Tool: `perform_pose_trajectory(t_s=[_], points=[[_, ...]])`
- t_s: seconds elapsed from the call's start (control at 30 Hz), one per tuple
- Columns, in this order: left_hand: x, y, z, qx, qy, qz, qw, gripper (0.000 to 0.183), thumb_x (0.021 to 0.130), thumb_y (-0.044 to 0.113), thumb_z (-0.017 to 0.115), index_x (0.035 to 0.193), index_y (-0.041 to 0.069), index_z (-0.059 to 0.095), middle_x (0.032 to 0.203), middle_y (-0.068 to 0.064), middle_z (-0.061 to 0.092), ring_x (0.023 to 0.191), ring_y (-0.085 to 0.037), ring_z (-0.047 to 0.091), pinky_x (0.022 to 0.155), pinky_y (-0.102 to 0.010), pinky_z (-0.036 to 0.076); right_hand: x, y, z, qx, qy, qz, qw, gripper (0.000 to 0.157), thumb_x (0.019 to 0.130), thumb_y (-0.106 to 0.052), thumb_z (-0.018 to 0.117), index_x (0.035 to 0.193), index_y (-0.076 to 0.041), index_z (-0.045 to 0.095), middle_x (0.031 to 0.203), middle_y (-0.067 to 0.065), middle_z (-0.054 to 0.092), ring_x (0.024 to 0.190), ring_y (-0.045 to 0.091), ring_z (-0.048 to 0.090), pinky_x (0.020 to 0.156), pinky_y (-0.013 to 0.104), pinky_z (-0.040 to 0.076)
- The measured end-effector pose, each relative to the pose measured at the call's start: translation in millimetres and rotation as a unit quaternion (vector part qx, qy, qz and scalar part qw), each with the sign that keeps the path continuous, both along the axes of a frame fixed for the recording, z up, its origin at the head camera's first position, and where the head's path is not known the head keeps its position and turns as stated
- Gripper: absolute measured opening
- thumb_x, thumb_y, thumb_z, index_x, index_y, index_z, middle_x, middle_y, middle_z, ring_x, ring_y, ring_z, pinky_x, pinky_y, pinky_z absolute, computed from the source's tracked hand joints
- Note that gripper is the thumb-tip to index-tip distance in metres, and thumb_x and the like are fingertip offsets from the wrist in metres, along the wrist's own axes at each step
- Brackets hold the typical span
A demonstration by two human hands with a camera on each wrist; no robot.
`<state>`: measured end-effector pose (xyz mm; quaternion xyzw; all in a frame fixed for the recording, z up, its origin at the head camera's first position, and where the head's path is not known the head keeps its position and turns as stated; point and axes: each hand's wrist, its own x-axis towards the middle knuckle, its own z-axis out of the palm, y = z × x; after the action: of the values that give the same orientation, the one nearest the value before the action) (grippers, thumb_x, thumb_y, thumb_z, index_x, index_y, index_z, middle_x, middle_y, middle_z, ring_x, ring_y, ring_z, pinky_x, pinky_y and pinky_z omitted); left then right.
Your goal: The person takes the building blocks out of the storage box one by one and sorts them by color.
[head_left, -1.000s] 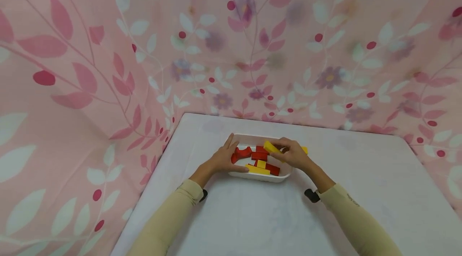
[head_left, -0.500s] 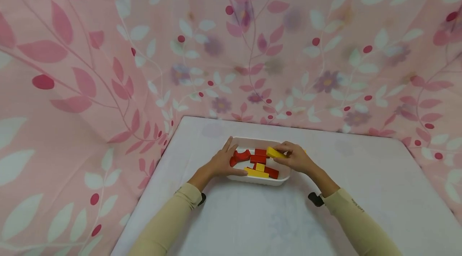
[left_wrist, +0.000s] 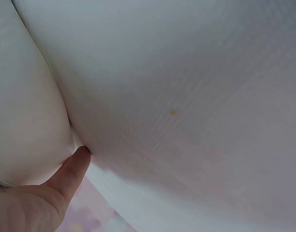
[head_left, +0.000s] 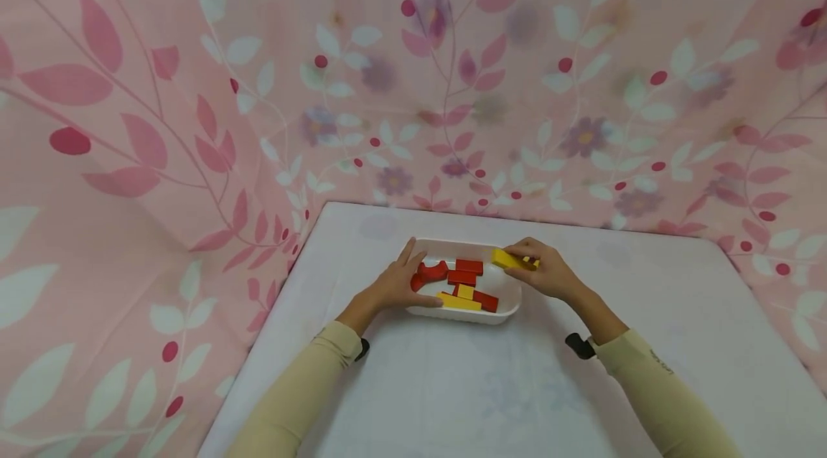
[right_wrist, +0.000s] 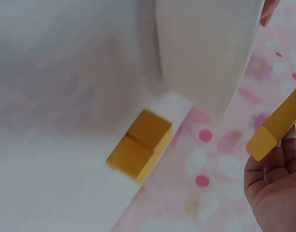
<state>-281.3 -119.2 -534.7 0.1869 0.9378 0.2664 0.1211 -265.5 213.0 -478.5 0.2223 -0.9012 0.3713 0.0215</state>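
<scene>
My left hand [head_left: 395, 284] spans the left end of a white tray [head_left: 446, 316], its fingers and thumb straight along the rim. In the left wrist view one digit touches the tray's wall [left_wrist: 27, 106]. My right hand [head_left: 541, 270] pinches a long yellow block [head_left: 507, 258] above the tray's right rim; the right wrist view shows the block's end [right_wrist: 266, 140] past the fingers. Inside the tray lie a curved red block [head_left: 433, 271], several red rectangular blocks [head_left: 461, 277], a small yellow block [head_left: 465, 291] and a long yellow block [head_left: 460, 302].
Two yellow blocks [right_wrist: 140, 142] lie side by side on the white table [right_wrist: 66, 188], right of the tray. A pink floral cloth [head_left: 413, 85] hangs behind the table and along its left side.
My right hand has carried the long yellow block rightward, from over the red blocks to the tray's right rim. My left hand has stayed on the tray.
</scene>
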Motion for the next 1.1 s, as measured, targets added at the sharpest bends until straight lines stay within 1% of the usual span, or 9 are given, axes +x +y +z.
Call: perform_pose_trajectory(t_s=[0.17,0.27,0.33,0.43,0.53,0.7,0.83,0.97,1.1], points=[[-2.6,0.1,2.8,0.002,0.005,0.003,1.0000,0.116,0.066,0.073,0.076,0.158,0.027,0.024,0.168,0.003,-0.007,0.146,-0.039,0.031,0.111,-0.061,0.036,-2.7,26.3,5.5,0.034,0.042,-0.016,0.998,0.035,0.086,-0.012,0.077,0.120,-0.007,0.070,0.109,0.008,0.064,0.097,0.024,0.059,0.082,0.033,0.052],[-4.1,0.5,3.4,-0.005,0.007,-0.003,1.0000,0.115,0.067,0.073,0.076,0.158,0.027,0.024,0.168,0.002,-0.008,0.145,-0.039,0.031,0.111,-0.061,0.037,-2.9,43.3,6.6,0.052,0.063,-0.031,0.996,0.034,0.086,-0.010,0.076,0.119,-0.005,0.070,0.108,0.010,0.064,0.097,0.027,0.060,0.082,0.039,0.053],[-4.7,1.1,3.1,-0.010,0.007,-0.009,0.9999,0.114,0.067,0.073,0.075,0.158,0.026,0.024,0.168,0.001,-0.008,0.144,-0.040,0.032,0.111,-0.061,0.037,-2.0,53.9,6.0,0.061,0.066,-0.040,0.995,0.033,0.087,-0.009,0.075,0.119,-0.003,0.069,0.109,0.013,0.064,0.098,0.030,0.060,0.083,0.046,0.054],[-4.7,1.8,1.8,-0.009,0.007,-0.013,0.9999,0.115,0.067,0.073,0.075,0.158,0.025,0.023,0.168,0.000,-0.008,0.144,-0.041,0.033,0.111,-0.061,0.036,-1.5,67.4,3.2,0.076,0.050,-0.061,0.994,0.035,0.088,-0.008,0.073,0.122,-0.001,0.067,0.112,0.017,0.062,0.101,0.035,0.060,0.090,0.057,0.052],[-3.9,2.3,1.1,-0.002,0.006,-0.011,0.9999,0.115,0.067,0.072,0.076,0.158,0.024,0.024,0.168,-0.001,-0.007,0.144,-0.041,0.032,0.111,-0.061,0.036,-2.1,78.3,0.1,0.094,0.026,-0.083,0.992,0.037,0.089,-0.009,0.072,0.124,-0.001,0.065,0.115,0.019,0.060,0.103,0.038,0.058,0.094,0.061,0.049],[-2.3,2.5,0.9,0.000,0.004,-0.006,1.0000,0.115,0.067,0.071,0.076,0.158,0.023,0.024,0.168,0.000,-0.007,0.145,-0.040,0.032,0.110,-0.061,0.038,-3.1,92.1,-5.6,0.114,0.014,-0.099,0.988,0.038,0.089,-0.009,0.072,0.125,0.000,0.064,0.116,0.023,0.059,0.102,0.041,0.057,0.093,0.063,0.048],[-1.9,1.4,1.3,-0.002,0.006,-0.002,1.0000,0.115,0.067,0.071,0.076,0.158,0.024,0.025,0.168,0.000,-0.007,0.144,-0.040,0.033,0.110,-0.060,0.038,-5.3,100.3,-11.3,0.127,0.000,-0.100,0.987,0.039,0.090,-0.009,0.071,0.126,0.001,0.063,0.117,0.026,0.058,0.104,0.043,0.056,0.094,0.064,0.047],[-1.5,0.6,0.7,-0.005,0.006,0.001,1.0000,0.114,0.067,0.071,0.076,0.158,0.024,0.025,0.168,0.001,-0.007,0.144,-0.039,0.033,0.111,-0.060,0.038,-7.8,107.0,-19.5,0.141,-0.030,-0.101,0.984,0.041,0.091,-0.011,0.070,0.128,0.002,0.062,0.119,0.028,0.058,0.106,0.045,0.055,0.097,0.065,0.045],[-0.4,1.2,-0.3,-0.006,0.004,-0.002,1.0000,0.114,0.067,0.073,0.075,0.157,0.024,0.026,0.168,0.001,-0.008,0.144,-0.039,0.033,0.110,-0.059,0.038,-9.4,113.0,-28.6,0.148,-0.033,-0.101,0.983,0.040,0.090,-0.010,0.070,0.127,0.003,0.063,0.118,0.029,0.058,0.106,0.045,0.056,0.096,0.065,0.045]])
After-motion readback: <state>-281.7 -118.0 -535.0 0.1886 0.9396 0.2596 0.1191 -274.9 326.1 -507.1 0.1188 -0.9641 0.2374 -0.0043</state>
